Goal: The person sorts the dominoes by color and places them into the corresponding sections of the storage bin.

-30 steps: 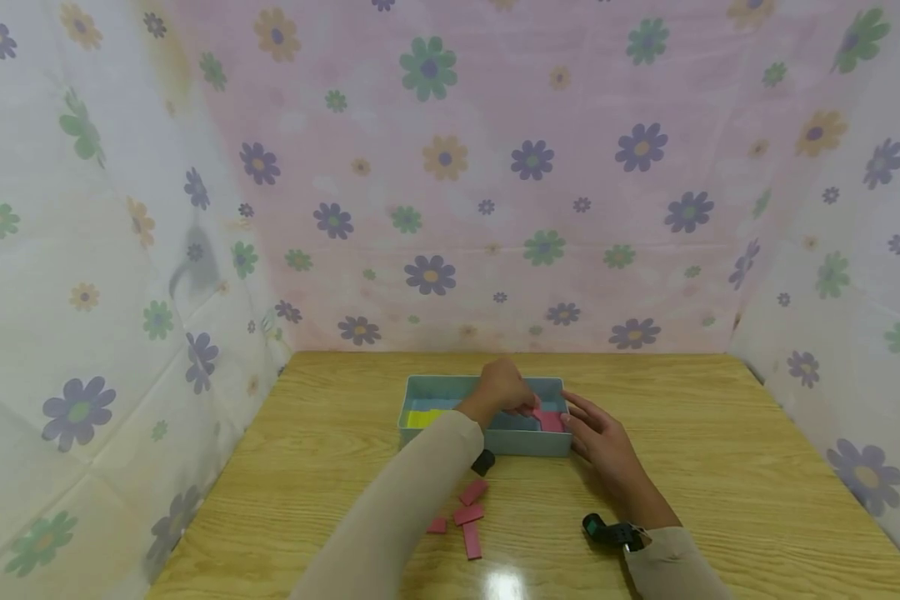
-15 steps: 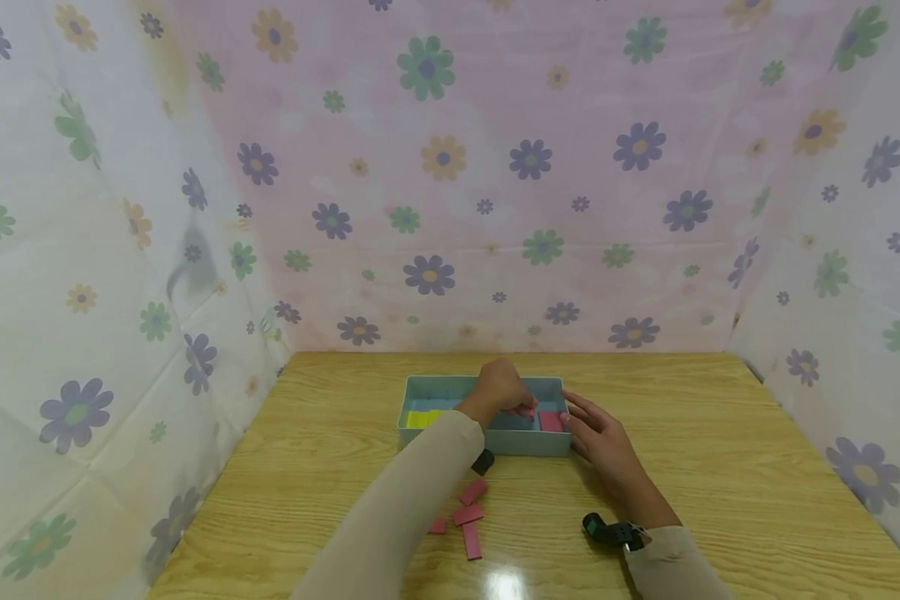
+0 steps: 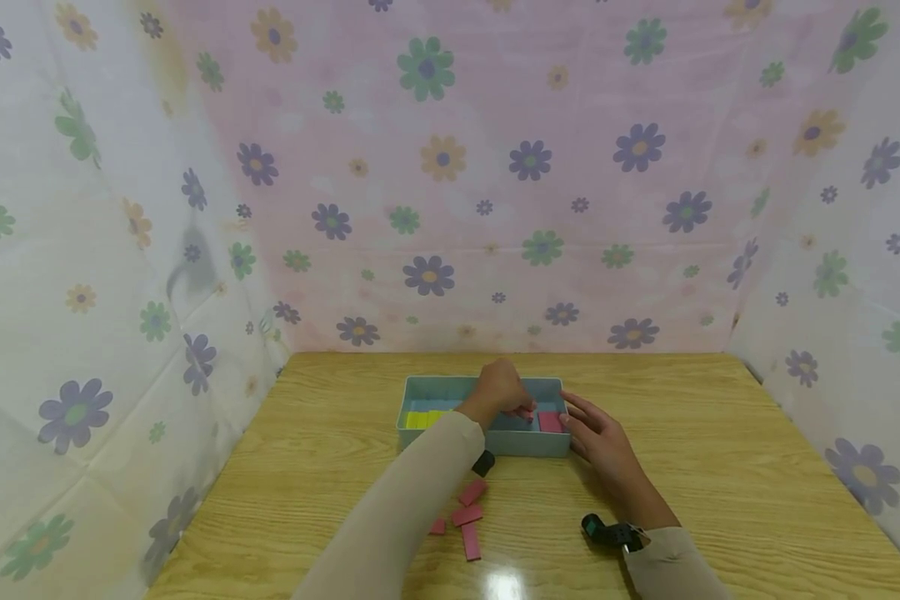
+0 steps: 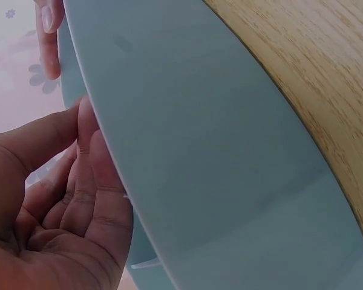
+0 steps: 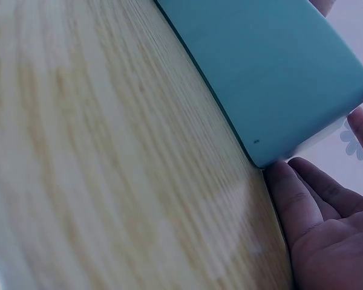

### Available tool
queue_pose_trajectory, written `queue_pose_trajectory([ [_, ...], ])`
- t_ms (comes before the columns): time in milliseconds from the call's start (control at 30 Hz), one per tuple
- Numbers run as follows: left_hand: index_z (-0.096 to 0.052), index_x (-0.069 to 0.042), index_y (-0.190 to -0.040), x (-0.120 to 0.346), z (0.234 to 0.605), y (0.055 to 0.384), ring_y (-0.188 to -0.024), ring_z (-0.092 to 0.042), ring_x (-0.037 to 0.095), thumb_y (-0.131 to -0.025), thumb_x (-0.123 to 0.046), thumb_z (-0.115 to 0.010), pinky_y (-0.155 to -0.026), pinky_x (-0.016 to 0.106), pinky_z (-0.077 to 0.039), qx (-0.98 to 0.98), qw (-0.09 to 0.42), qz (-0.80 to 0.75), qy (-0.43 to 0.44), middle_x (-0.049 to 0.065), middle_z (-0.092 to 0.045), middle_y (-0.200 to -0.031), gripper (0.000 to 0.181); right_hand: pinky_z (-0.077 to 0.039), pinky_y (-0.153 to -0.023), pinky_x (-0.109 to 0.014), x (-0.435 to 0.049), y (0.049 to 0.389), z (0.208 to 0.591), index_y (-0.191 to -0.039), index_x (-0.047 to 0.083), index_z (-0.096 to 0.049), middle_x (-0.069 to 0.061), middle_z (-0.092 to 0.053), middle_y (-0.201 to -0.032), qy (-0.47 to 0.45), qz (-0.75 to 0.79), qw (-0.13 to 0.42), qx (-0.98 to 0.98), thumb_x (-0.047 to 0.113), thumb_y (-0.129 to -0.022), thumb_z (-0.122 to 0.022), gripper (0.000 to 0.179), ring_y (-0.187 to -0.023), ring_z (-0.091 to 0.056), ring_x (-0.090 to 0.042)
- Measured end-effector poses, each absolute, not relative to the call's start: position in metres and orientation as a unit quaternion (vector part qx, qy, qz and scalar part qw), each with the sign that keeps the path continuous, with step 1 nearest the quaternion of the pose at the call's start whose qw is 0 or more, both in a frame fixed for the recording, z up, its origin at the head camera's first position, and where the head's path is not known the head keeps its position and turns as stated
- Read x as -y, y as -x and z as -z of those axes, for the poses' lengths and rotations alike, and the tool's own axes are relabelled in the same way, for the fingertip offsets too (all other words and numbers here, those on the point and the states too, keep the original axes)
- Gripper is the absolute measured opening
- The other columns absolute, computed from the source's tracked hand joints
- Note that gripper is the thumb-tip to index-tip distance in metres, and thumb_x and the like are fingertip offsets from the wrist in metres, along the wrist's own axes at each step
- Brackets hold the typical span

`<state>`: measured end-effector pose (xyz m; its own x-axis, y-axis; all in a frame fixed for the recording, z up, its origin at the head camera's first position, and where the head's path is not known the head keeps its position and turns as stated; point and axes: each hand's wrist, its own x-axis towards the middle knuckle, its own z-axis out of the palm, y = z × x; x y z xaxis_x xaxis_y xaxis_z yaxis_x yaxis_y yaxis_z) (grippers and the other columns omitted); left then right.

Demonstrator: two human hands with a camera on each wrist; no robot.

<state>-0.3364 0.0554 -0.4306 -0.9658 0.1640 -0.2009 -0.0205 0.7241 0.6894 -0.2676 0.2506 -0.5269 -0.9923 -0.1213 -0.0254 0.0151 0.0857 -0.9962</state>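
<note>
A light blue rectangular box stands on the table, with yellow pieces at its left end and pink pieces at its right end. My left hand reaches over the front wall into the box. Between its thumb and fingers it pinches a small pink block, mostly covered by the fingers. In the left wrist view the box wall hides the fingertips of the left hand. My right hand rests against the right end of the box, fingers fairly straight, as the right wrist view also shows.
Several pink blocks lie loose on the wooden table in front of the box, partly beside the left sleeve. A black wrist device sits at the right wrist. Flowered cloth stands behind the table.
The pink block in my left fingers has come slightly left, away from the pink pieces at the box's right end. My right hand has stayed at the box end.
</note>
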Motion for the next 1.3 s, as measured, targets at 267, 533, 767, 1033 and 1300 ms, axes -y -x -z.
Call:
queue_pose_trajectory([
  [267,-0.078,0.000,-0.067,-0.054,0.431,0.335,-0.077,-0.078,0.033,-0.088,-0.010,-0.083,-0.076,0.045,-0.065,-0.909,0.135,-0.393,-0.034,0.009,-0.074,-0.063,0.023,-0.055,-0.103,-0.036,-0.252,0.268,0.530,-0.159,0.029,-0.043,-0.015,-0.040,-0.163,0.038,0.679,0.048,-0.731,0.041,-0.105,-0.061,0.058,-0.147,-0.045,-0.034],
  [533,-0.066,-0.002,-0.132,-0.056,0.434,0.334,-0.095,-0.074,0.030,-0.103,-0.048,-0.057,-0.090,0.045,-0.060,-0.897,0.211,-0.388,-0.017,0.013,-0.070,-0.122,0.055,-0.055,-0.104,-0.036,-0.254,0.268,0.530,-0.159,0.031,-0.043,-0.015,-0.039,-0.164,0.039,0.680,0.051,-0.731,0.042,-0.105,-0.060,0.058,-0.148,-0.044,-0.034],
  [767,-0.052,-0.009,-0.152,-0.058,0.434,0.331,-0.099,-0.071,0.033,-0.108,-0.059,-0.039,-0.098,0.051,-0.056,-0.883,0.271,-0.382,-0.026,0.013,-0.061,-0.144,0.068,-0.054,-0.105,-0.037,-0.253,0.266,0.528,-0.159,0.028,-0.043,-0.017,-0.037,-0.165,0.045,0.686,0.052,-0.724,0.041,-0.105,-0.060,0.058,-0.148,-0.043,-0.035],
  [1033,-0.054,-0.010,-0.151,-0.060,0.440,0.332,-0.106,-0.071,0.036,-0.107,-0.061,-0.041,-0.100,0.052,-0.054,-0.863,0.282,-0.420,-0.013,0.015,-0.061,-0.143,0.068,-0.050,-0.110,-0.047,-0.251,0.267,0.528,-0.159,0.029,-0.042,-0.016,-0.037,-0.165,0.043,0.680,0.051,-0.731,0.044,-0.104,-0.061,0.060,-0.148,-0.044,-0.035],
  [1300,-0.055,-0.006,-0.149,-0.065,0.441,0.335,-0.093,-0.073,0.032,-0.106,-0.060,-0.043,-0.091,0.049,-0.058,-0.865,0.264,-0.426,-0.007,0.014,-0.067,-0.132,0.070,-0.053,-0.107,-0.043,-0.253,0.268,0.529,-0.159,0.029,-0.043,-0.016,-0.038,-0.164,0.045,0.677,0.046,-0.733,0.043,-0.105,-0.060,0.059,-0.148,-0.043,-0.035],
])
